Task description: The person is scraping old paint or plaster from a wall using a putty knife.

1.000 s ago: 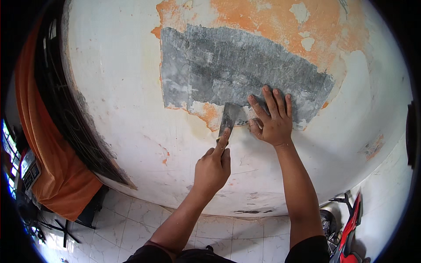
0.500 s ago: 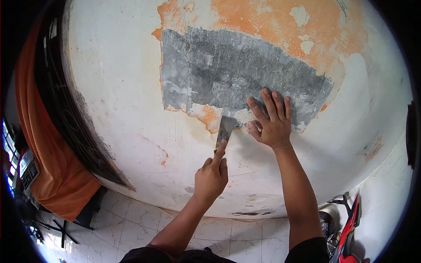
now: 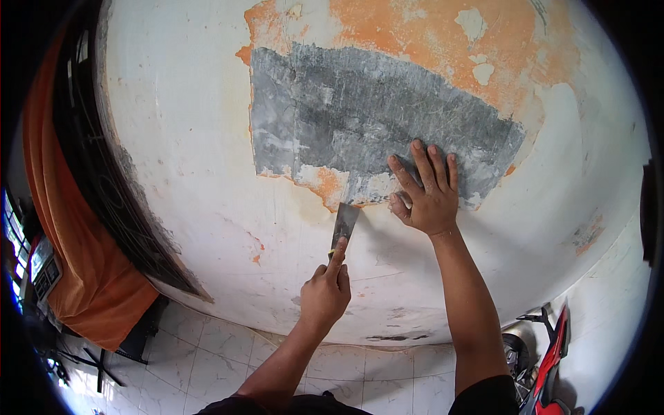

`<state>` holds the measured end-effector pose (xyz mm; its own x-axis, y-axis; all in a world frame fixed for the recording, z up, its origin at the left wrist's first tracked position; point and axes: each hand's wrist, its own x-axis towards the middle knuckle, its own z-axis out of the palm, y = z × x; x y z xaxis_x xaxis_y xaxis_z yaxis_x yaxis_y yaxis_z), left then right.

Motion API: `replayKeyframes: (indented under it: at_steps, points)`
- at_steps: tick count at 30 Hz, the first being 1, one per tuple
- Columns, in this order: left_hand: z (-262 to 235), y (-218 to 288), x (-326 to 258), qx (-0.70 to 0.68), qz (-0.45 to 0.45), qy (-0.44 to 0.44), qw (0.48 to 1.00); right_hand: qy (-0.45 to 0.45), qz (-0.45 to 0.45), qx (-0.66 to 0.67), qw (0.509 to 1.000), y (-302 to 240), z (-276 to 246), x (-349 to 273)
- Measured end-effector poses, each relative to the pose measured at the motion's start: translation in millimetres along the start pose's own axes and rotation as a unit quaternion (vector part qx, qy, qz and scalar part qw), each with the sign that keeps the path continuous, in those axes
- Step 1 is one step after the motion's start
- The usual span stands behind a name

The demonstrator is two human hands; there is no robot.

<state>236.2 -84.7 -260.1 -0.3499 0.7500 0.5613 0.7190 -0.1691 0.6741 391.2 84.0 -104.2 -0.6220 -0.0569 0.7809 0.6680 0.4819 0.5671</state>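
While the wall (image 3: 173,138) fills nearly the whole view, the work sits around its middle: a grey scraped patch (image 3: 360,117) with orange paint (image 3: 415,41) above it, toward 12 o'clock, and white coat all round. At 9 o'clock an orange cloth (image 3: 90,277) hangs beside a dark window grille (image 3: 104,187); at 5 o'clock a red motorbike (image 3: 546,360) stands on the tiled floor (image 3: 207,353).

The right hand (image 3: 427,190) lies flat and spread on the lower edge of the patch, holding nothing, steadying the body. The left hand (image 3: 325,294) has its grip closed round the handle of a putty knife (image 3: 344,223), forefinger laid along it, blade tip meeting the patch's ragged lower border just at 9 o'clock of the right hand.

To do this stroke well, I judge the blade should stay low to the wall, catch under the loose orange flake (image 3: 325,183) at 11 o'clock of the tip, and push upward in short strokes, well clear of the right thumb.
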Motion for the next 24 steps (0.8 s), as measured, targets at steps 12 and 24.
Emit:
replayKeyframes:
  at_steps: [12, 24]
  points:
    - [-19.3, 27.6, 18.8, -0.042, -0.047, -0.048, 0.997, -0.001, 0.010, 0.006, 1.000, -0.1, -0.9, 0.8]
    - [-26.9, 38.9, 34.5, -0.061, -0.053, -0.056, 0.995, -0.002, 0.015, 0.006, 1.000, 1.2, -1.4, 0.6]
